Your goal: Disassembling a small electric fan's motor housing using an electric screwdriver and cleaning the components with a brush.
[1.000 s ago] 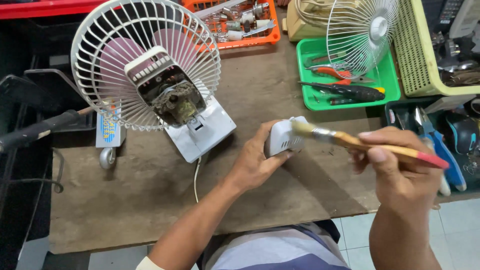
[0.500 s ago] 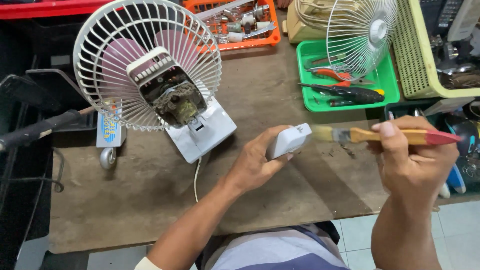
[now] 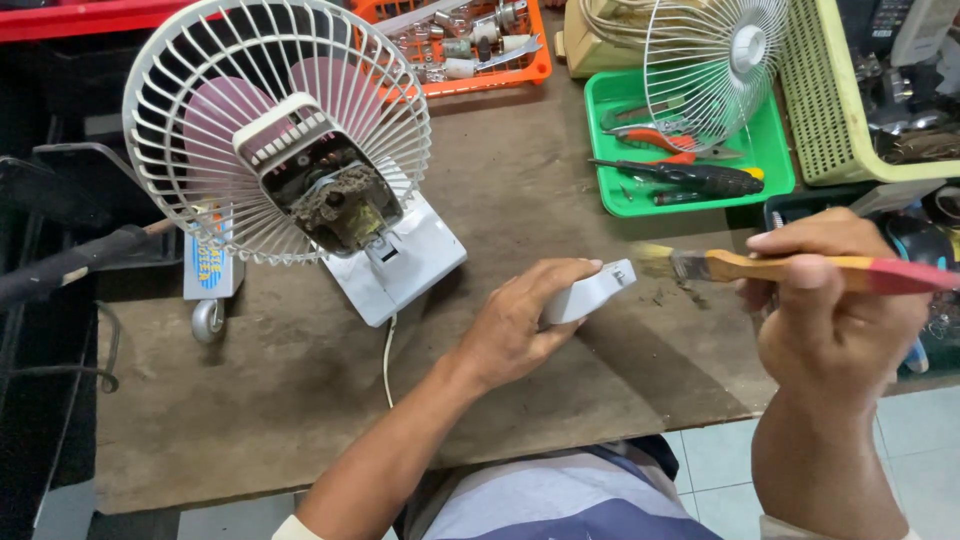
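Observation:
My left hand [image 3: 525,325] grips a small white plastic cover [image 3: 590,292] above the wooden bench [image 3: 300,400]. My right hand [image 3: 835,300] holds a paintbrush [image 3: 790,267] with a wooden handle and red end, lying level, its bristles pointing left at the cover and a short gap from it. A white desk fan [image 3: 280,150] stands at the left with its rear housing off, showing a dusty motor [image 3: 340,205]. Its white base [image 3: 400,260] rests on the bench.
A green tray [image 3: 775,180] holds pliers and a screwdriver, with a loose wire fan grille [image 3: 710,65] standing in it. An orange tray [image 3: 500,70] of parts sits behind. A yellow-green basket [image 3: 830,110] is at the right. A black handle [image 3: 60,270] lies at the left.
My right hand has drawn the paintbrush away to the right, off the cover. My left hand still holds the cover in about the same place.

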